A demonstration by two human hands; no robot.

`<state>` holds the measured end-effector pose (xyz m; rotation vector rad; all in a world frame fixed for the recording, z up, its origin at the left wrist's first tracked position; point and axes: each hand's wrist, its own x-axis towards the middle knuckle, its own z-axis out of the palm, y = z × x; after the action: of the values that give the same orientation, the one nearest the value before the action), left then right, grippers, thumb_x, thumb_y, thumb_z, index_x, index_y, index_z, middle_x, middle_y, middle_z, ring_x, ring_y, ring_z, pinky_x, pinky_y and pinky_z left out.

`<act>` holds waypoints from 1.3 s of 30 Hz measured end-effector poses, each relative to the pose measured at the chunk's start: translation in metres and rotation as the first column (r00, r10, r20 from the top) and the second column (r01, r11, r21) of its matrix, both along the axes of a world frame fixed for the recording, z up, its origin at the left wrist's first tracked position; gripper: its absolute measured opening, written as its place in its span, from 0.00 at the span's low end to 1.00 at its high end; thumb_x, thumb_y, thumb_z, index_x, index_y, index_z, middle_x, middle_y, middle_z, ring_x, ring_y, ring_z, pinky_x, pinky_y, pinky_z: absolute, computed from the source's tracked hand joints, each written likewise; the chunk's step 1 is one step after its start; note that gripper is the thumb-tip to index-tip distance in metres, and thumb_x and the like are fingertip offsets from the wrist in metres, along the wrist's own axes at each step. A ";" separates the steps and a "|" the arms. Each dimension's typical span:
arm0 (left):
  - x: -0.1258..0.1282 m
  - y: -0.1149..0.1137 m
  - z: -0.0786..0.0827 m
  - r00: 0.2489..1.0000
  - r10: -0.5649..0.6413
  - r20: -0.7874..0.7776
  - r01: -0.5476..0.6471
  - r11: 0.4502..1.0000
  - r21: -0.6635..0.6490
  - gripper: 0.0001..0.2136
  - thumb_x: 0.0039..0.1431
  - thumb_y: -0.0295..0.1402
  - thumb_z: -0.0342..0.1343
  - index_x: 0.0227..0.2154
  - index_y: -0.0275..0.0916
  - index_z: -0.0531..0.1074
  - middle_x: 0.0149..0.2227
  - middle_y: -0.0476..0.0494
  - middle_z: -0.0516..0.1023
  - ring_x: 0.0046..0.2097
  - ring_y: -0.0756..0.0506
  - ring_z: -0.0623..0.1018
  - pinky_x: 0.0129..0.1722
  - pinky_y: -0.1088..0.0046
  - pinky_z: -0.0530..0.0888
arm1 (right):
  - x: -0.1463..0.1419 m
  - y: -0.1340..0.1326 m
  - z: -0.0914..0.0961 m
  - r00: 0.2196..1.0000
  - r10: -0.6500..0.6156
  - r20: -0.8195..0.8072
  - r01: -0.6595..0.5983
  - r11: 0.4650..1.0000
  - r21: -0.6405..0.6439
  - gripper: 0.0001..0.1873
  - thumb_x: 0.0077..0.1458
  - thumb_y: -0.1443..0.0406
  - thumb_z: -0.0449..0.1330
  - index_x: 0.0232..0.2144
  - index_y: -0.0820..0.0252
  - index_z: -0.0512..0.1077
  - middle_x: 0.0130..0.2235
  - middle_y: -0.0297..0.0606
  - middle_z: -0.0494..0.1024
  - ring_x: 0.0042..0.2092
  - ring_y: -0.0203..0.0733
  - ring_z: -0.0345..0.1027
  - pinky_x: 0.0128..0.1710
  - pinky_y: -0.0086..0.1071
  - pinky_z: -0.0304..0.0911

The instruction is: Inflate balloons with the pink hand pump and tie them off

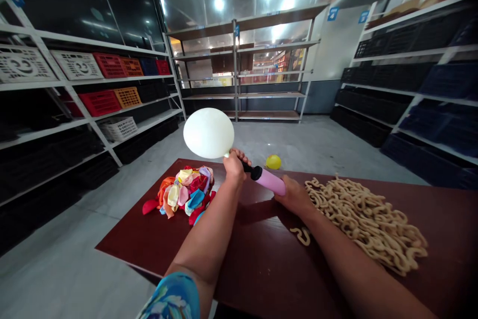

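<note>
A white balloon (208, 133), swollen round, stands out above the table's far edge. My left hand (235, 163) is closed at the balloon's neck and around the black end of a hand pump (267, 180); the fingers hide where the two meet. The pump's pink barrel slants down to my right hand (293, 194), which is wrapped around its lower end. Left of my left forearm lies a heap of limp balloons (186, 192) in many colours. Beside my right forearm spreads a pile of beige, curly, string-like pieces (362, 217).
The dark red table (257, 259) reaches under both arms. One loose curly piece (301, 235) lies apart from its pile. On the floor past the table is a yellow balloon (274, 161). Shelves with crates (100, 103) line the left, more shelving (269, 95) the back and right.
</note>
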<state>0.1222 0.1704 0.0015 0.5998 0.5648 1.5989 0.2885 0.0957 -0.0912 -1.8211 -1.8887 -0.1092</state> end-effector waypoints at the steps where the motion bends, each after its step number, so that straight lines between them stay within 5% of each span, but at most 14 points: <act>1: 0.000 0.000 0.000 1.000 -0.001 0.005 0.001 1.000 -0.005 0.07 0.46 0.24 0.45 0.19 0.40 0.52 0.16 0.55 0.52 0.16 0.54 0.59 0.15 0.78 0.59 | 0.000 0.000 0.000 1.000 -0.003 0.002 0.003 1.000 0.007 0.11 0.44 0.66 0.57 0.34 0.60 0.62 0.32 0.39 0.71 0.34 0.41 0.64 0.30 0.31 0.50; 14: -0.064 0.000 0.052 0.989 0.145 0.030 -0.148 0.979 0.141 0.07 0.46 0.25 0.46 0.20 0.40 0.53 0.18 0.55 0.53 0.16 0.54 0.59 0.15 0.78 0.58 | 0.013 0.002 0.003 0.996 -0.041 -0.074 0.037 0.998 -0.046 0.14 0.42 0.64 0.57 0.35 0.58 0.63 0.32 0.38 0.70 0.34 0.41 0.64 0.30 0.30 0.52; 29: -0.003 0.001 0.004 1.000 -0.020 -0.011 0.020 1.000 0.023 0.08 0.46 0.25 0.45 0.19 0.40 0.51 0.16 0.55 0.51 0.16 0.54 0.59 0.15 0.78 0.59 | 0.001 0.005 -0.007 0.999 0.004 -0.045 -0.003 1.000 0.011 0.13 0.42 0.64 0.57 0.34 0.58 0.64 0.31 0.38 0.71 0.33 0.42 0.65 0.30 0.32 0.53; 39: -0.061 -0.007 0.054 0.991 0.133 0.012 -0.134 0.978 0.163 0.07 0.47 0.26 0.46 0.20 0.39 0.52 0.18 0.55 0.53 0.17 0.54 0.59 0.16 0.79 0.59 | 0.014 0.003 0.001 0.997 -0.013 -0.077 0.011 0.999 -0.034 0.18 0.40 0.66 0.59 0.38 0.58 0.64 0.35 0.39 0.72 0.37 0.43 0.65 0.33 0.31 0.54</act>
<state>0.0614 0.1631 0.0559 0.6948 0.4843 1.7845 0.3025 0.0991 -0.0907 -1.8324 -1.8365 -0.0108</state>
